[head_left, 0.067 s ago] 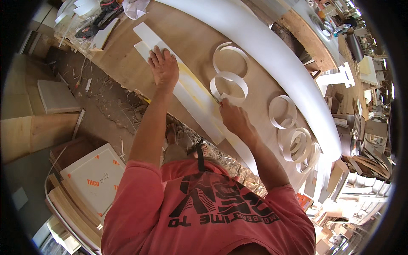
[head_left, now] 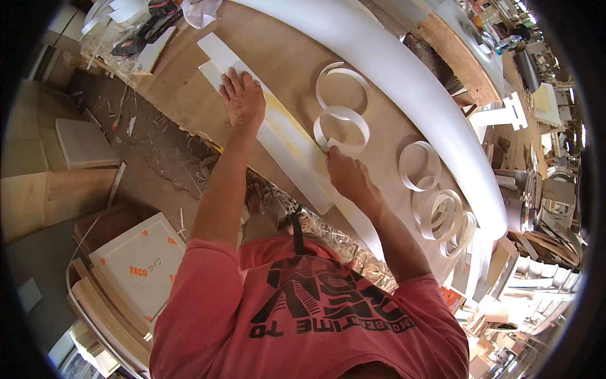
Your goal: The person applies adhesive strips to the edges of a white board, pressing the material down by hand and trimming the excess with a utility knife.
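My left hand [head_left: 244, 98] lies flat, fingers stretched, on a long white strip [head_left: 218, 52] streaked with yellow. A second white strip [head_left: 287, 161] runs alongside on the near side. My right hand [head_left: 348, 172] is closed in a fist at the far edge of the streaked strip, lower down its length. A small tool [head_left: 326, 150] pokes out of this fist; most of it is hidden, so its kind cannot be told. Right beside its tip stands a coiled white edging strip [head_left: 365, 129], with another coil [head_left: 319, 88] behind it.
Several more white coils [head_left: 404, 170] stand on the brown board [head_left: 290, 47] at the right. A large curved white panel [head_left: 435, 88] borders its far side. Power tools [head_left: 130, 46] lie at the far left. Boxes [head_left: 82, 145] and stacked panels [head_left: 136, 262] stand at the left.
The coil beside my right hand has shifted very slightly to the right. Both hands stay in nearly the same place.
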Demonstrator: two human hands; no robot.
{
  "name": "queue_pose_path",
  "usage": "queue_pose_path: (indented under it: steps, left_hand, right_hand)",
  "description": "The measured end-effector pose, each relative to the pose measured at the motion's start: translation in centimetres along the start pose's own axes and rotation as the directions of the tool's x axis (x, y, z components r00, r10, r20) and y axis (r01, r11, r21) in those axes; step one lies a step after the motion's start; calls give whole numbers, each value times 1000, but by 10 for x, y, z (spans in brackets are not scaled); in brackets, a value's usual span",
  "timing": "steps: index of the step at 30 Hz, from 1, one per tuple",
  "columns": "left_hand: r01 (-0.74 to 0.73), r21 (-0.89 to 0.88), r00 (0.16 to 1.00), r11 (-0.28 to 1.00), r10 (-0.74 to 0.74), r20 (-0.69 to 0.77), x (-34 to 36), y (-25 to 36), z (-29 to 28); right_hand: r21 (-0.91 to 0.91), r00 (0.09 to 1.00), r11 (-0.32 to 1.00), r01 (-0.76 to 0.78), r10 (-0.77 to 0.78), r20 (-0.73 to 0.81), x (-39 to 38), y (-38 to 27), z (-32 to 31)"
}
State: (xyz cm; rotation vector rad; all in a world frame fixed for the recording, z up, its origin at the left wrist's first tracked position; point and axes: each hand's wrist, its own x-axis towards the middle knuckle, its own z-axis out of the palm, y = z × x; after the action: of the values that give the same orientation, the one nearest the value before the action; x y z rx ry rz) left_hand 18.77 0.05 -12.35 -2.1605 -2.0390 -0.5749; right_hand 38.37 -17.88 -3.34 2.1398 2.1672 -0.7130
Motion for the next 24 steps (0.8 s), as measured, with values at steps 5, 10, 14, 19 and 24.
queue_pose_path:
  steps: [5,10,14,19,24]
  left_hand:
    - [8,-5,1000,1000,-8,-16,0,-1,5]
    - [32,19,999,999,-32,11,0,-3,3]
    - [39,-15,998,999,-38,48,1,1,-2]
    - [52,15,997,999,-52,61,1,0,3]
    - [36,-39,997,999,-33,76,2,2,0]
  right_hand:
    - [7,995,1000,23,-24,102,2,6,-7]
    - [-23,980,1000,-8,12,200,-17,18,-7]
    - [21,980,999,-38,34,197,-29,24,-3]
    - [-52,931,985,-164,172,323,-85,39,-9]
    - [11,880,932,-362,338,334,-154,60,-9]
